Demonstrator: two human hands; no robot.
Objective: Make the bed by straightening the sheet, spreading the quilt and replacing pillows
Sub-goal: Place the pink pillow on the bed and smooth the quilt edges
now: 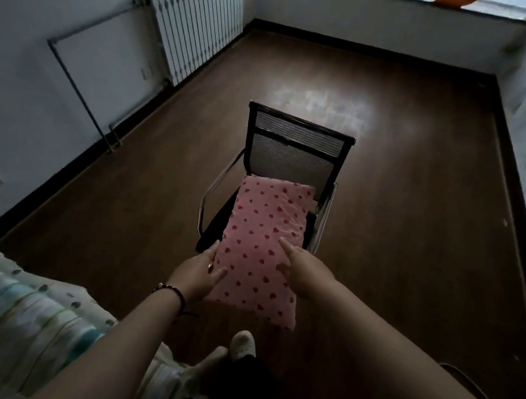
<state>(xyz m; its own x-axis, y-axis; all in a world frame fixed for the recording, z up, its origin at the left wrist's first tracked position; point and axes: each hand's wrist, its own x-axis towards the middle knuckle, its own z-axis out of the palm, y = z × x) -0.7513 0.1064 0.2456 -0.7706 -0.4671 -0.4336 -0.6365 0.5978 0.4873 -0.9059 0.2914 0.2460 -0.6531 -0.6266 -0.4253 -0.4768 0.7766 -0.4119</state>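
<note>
Pillow (265, 242), pink with small red hearts, lies lengthwise on the seat of a black mesh chair (293, 150), its near end overhanging toward the hands; the left hand (202, 274) grips its near left edge, thumb on top. The right hand (304, 274) rests flat on the pillow's right side, fingers straight; a striped quilt (12, 318) lies left of the left arm.

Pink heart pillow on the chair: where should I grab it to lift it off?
Grip the pillow by its two long edges near the close end, hands coming from the front. It lies lengthwise, overhanging the chair seat toward you, while the armrests and backrest block the far part.
</note>
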